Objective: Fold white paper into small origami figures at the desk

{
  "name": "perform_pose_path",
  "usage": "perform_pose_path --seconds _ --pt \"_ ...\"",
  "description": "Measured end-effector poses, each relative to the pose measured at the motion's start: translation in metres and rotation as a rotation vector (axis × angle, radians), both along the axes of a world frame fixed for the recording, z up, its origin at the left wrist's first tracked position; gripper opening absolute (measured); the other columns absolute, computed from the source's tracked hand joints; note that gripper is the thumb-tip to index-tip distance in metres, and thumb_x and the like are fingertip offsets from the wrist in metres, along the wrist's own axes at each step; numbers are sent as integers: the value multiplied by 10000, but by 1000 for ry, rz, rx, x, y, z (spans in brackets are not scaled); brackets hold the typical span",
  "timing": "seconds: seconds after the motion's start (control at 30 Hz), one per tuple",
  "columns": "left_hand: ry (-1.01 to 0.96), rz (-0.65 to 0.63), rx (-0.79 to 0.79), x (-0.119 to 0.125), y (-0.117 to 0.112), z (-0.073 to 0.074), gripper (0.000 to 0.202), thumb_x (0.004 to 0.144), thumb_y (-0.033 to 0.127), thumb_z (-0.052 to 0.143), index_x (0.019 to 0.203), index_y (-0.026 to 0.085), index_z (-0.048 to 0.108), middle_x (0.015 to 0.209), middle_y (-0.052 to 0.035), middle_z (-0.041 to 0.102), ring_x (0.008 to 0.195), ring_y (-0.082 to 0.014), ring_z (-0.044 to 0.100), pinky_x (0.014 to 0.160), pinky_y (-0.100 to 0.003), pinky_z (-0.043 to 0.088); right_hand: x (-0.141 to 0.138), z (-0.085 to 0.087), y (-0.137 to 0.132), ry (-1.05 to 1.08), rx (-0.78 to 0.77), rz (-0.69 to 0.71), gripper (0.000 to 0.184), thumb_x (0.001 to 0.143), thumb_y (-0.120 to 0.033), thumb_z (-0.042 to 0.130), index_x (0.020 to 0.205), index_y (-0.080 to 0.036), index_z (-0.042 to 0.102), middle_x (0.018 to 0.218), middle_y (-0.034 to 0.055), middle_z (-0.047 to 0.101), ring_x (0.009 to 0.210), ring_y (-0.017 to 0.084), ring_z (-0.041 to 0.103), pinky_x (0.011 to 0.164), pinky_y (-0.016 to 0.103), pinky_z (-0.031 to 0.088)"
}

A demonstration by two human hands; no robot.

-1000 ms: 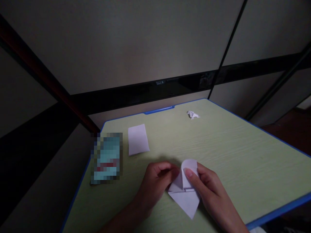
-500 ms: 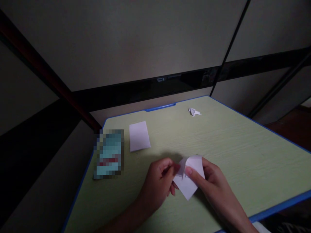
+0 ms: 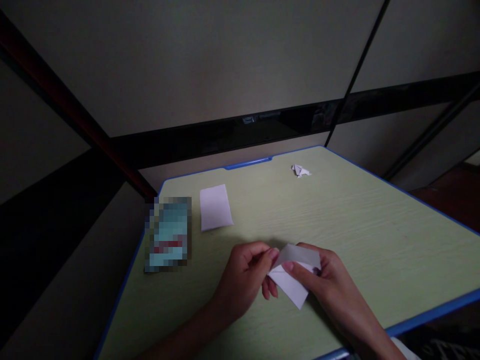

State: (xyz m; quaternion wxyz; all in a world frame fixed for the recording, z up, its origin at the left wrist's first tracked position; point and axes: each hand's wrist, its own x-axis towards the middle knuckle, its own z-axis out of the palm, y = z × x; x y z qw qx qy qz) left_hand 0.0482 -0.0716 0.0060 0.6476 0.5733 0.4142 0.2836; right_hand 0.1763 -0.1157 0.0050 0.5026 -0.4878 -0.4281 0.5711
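A small folded piece of white paper (image 3: 294, 287) is held between my two hands above the near part of the table. My left hand (image 3: 249, 275) pinches its left corner between thumb and forefinger, the other fingers curled below. My right hand (image 3: 324, 280) grips the right side, its thumb lying across the front and the fingers behind. The upper part of the paper makes a greyish peaked flap, and a pointed end hangs down below the thumb. The fingers behind the paper are partly hidden.
The pale table (image 3: 360, 215) has a blue rim. A flat white paper sheet (image 3: 216, 207) lies left of centre, beside a blurred-out teal item (image 3: 169, 234). A small folded paper figure (image 3: 300, 171) sits near the back edge. Cabinet panels (image 3: 225, 65) stand behind the table.
The upright flap on the paper has been laid over into a peaked shape, and the paper has turned so its point hangs further right. Both hands still grip it.
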Motion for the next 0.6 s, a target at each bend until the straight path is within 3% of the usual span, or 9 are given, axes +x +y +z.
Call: perform_pose_path --seconds 0.13,0.37,0.47,0.6 --pt "-64 -12 -52 0 1 2 281 702 380 508 537 153 481 407 20 494 339 -75 475 322 -170 370 0 -1 -1 -11 3 -26 206 697 -323 586 589 -155 534 485 -9 564 442 114 509 420 224 363" --pt "-44 1 -64 -2 1 4 186 648 304 571 570 144 519 387 34 497 305 -55 437 311 -159 349 -3 -2 -1 -21 23 -39 147 634 -230 629 610 -186 491 491 -28 554 470 123 499 434 224 369" --pt "-12 43 -21 -2 3 5 182 669 285 547 563 137 534 377 33 495 300 -55 434 306 -154 341 1 -3 -1 36 67 -141 170 603 -172 646 749 -183 558 591 -8 602 515 136 522 471 240 389" --pt "56 114 70 -3 4 8 170 678 247 534 545 140 531 363 41 480 296 -52 421 306 -148 329 5 -5 -3 231 128 -291 167 675 -206 561 830 -207 624 722 26 648 639 163 560 565 265 413"
